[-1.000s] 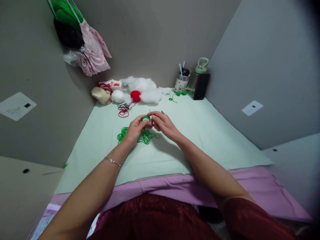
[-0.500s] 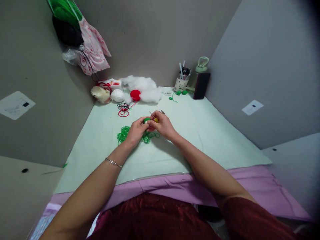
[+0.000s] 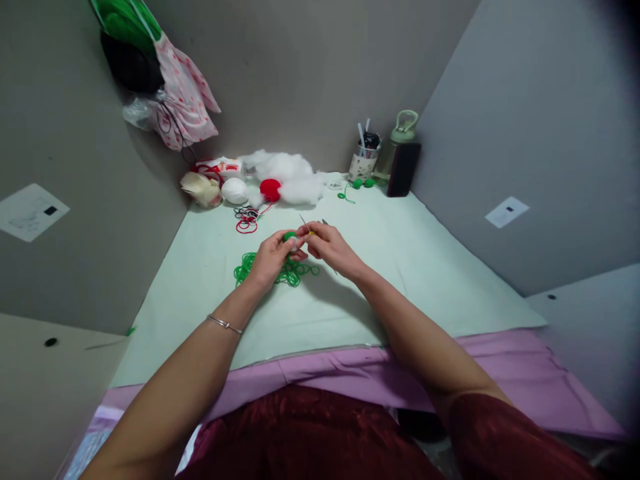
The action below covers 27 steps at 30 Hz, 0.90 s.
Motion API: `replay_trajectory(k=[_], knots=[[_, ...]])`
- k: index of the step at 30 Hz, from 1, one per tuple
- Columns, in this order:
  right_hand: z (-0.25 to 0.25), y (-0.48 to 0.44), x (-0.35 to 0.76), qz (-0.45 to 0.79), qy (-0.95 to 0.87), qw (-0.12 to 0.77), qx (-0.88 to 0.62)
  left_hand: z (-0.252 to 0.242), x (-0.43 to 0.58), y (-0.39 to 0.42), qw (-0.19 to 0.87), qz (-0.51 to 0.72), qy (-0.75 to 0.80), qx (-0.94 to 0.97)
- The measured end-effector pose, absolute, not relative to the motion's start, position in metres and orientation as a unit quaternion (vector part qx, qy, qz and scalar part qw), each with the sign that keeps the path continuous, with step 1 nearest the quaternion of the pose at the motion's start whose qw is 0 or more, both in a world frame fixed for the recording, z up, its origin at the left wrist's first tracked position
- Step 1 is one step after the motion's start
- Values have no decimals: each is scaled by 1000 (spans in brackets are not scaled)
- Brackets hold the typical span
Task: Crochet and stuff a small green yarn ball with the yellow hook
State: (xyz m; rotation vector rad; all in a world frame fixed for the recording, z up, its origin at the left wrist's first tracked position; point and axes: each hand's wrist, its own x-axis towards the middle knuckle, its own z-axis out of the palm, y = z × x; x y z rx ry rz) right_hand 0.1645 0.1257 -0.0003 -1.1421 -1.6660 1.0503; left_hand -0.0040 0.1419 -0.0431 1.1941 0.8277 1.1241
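Note:
My left hand (image 3: 270,259) is closed around a small green crocheted piece (image 3: 289,236), with a bit of white stuffing (image 3: 294,245) showing at its side. In my right hand (image 3: 331,248), just beside it, is a crochet hook (image 3: 311,233) with a yellow handle, mostly covered by the fingers. Its thin metal shaft points up and to the left. The right fingertips come up against the piece. Loose green yarn (image 3: 245,269) lies in loops under and beside my left hand. A dark pointed tool (image 3: 325,222) shows partly behind my right hand.
Along the back stand white stuffing (image 3: 300,173), a red ball (image 3: 270,190), a white ball (image 3: 235,191), a pen cup (image 3: 363,165), a bottle (image 3: 401,133) and a phone (image 3: 404,170). Small green balls (image 3: 369,183) lie near the cup. Grey partitions enclose the table; bags (image 3: 185,100) hang upper left.
My right hand has turned slightly and moved a little to the right, covering more of the yellow handle. More of the white stuffing in the green piece shows. The left hand keeps its hold.

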Motion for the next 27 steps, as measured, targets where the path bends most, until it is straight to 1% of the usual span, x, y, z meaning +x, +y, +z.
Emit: replay_trajectory(k=[6, 11, 14, 21, 27], knots=[[7, 123, 170, 494, -629, 424, -426, -39, -7, 141, 557, 497, 389, 540], [10, 120, 171, 568, -630, 335, -410, -35, -8, 139, 529, 495, 405, 558], [9, 120, 167, 616, -613, 305, -389, -35, -8, 138, 516, 493, 408, 569], [7, 124, 165, 673, -565, 298, -373, -38, -9, 140, 499, 489, 417, 582], [6, 126, 167, 697, -543, 295, -363, -38, -9, 138, 470, 486, 433, 596]])
